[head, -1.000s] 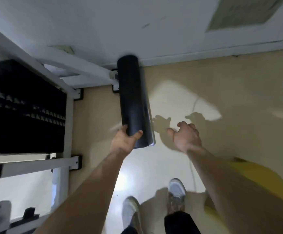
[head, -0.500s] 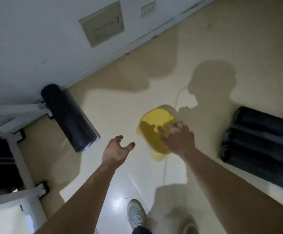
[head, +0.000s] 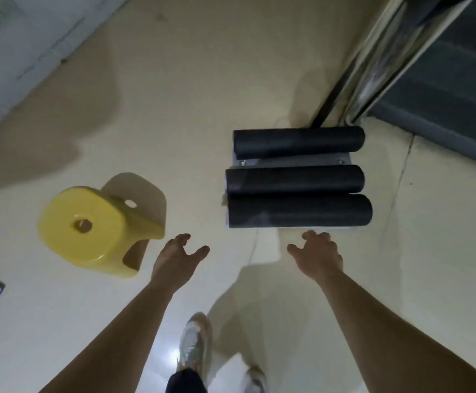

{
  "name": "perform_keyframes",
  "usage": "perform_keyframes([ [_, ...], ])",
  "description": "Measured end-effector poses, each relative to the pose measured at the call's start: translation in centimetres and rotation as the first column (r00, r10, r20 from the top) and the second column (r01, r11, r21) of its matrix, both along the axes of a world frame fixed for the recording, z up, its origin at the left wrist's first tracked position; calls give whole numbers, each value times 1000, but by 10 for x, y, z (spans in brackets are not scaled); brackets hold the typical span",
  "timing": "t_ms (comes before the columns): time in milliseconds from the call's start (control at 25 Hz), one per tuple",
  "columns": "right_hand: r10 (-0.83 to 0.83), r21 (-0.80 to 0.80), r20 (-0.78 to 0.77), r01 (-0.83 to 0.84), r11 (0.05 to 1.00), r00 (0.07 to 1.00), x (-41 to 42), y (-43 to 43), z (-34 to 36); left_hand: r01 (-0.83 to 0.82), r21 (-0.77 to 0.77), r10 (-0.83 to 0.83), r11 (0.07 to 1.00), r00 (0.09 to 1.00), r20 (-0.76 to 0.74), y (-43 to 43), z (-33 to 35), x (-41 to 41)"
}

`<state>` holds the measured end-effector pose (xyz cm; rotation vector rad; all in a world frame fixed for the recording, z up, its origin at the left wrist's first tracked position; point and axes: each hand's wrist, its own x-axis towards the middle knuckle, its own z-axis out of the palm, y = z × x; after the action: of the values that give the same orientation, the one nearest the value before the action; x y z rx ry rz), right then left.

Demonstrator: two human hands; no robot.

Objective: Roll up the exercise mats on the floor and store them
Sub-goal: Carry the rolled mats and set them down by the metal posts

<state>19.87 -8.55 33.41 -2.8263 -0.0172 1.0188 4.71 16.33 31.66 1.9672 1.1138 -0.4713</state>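
Three rolled black exercise mats lie side by side on the cream floor: the nearest roll [head: 299, 211], the middle roll [head: 295, 180] and the far roll [head: 299, 142]. My left hand [head: 178, 258] reaches forward with loose, spread fingers and holds nothing. It is short of the nearest roll and to its left. My right hand [head: 317, 255] is also empty, fingers relaxed, its fingertips just below the nearest roll's lower edge.
A yellow plastic stool [head: 89, 231] stands on the floor left of my left hand. A white wall [head: 18, 38] runs along the upper left. A dark framed door or panel [head: 441, 66] fills the upper right. My shoes [head: 194, 344] are below.
My left hand let go of a rolled mat beside the white rack. The view swung right, past the yellow stool, to three rolled mats. Both empty hands now reach toward them.
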Motion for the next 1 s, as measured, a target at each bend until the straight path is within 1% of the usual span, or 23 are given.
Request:
perform_keyframes([
  [120,-149,15,-36,150,989,988,43,-73,-38,66,-47,-67,997,998,-13,-66,-37,68],
  [200,-225,15,-56,226,974,973,76,-113,-67,59,-82,-63,995,997,-43,-94,-68,115],
  [240,-240,13,-62,241,970,969,96,-128,-86,46,-75,-50,996,997,-53,-101,-87,135],
  [320,-243,40,-60,246,968,968,137,-157,-135,35,-14,-36,999,998,-48,-109,-141,173],
  [400,-265,84,-36,267,960,963,177,-184,-194,-22,74,26,997,998,-60,-112,-195,207],
  [480,-311,117,16,307,944,950,212,-207,-249,-118,182,136,976,987,-91,-114,-240,233],
  [560,-402,162,92,385,909,911,244,-228,-306,-247,262,275,933,958,-77,-113,-285,255],
  [600,-449,191,112,424,885,887,259,-235,-330,-300,295,334,907,940,-71,-109,-307,260],
  [640,-499,231,126,463,856,858,270,-243,-352,-316,328,357,890,931,-70,-103,-326,263],
  [720,-524,311,189,455,834,831,281,-253,-385,-374,345,413,861,910,-44,-93,-351,260],
  [760,-527,340,220,442,830,821,279,-253,-395,-420,328,452,846,892,-25,-87,-357,253],
  [840,-590,384,252,481,788,767,281,-252,-405,-456,309,483,835,876,-12,-81,-364,247],
  [1000,-664,497,218,504,706,716,282,-250,-421,-465,325,479,823,877,42,-83,-372,246],
])
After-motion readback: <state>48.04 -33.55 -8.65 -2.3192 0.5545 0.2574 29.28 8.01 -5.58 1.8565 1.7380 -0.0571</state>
